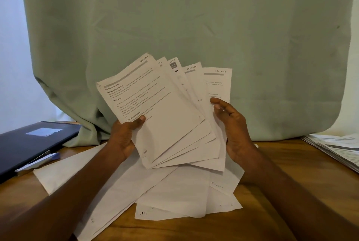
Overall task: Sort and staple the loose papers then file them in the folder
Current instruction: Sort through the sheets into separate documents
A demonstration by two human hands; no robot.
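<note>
A fan of several printed sheets (167, 108), hand-labelled Section 1 to Section 5 at their top corners, is held up above the table. My left hand (124, 137) grips the fan's lower left edge, thumb on the front sheet. My right hand (233, 124) holds the fan's right side, thumb on the Section 5 sheet and fingers behind it. More loose white papers (155, 188) lie spread face down on the wooden table (272, 211) beneath my hands. A dark folder (29, 143) with a white label lies at the left. A stapler (38, 160) rests against its near edge.
A pale green curtain (184, 26) hangs behind the table and bunches onto its back edge. Another stack of printed papers (338, 149) sits at the far right edge of the table.
</note>
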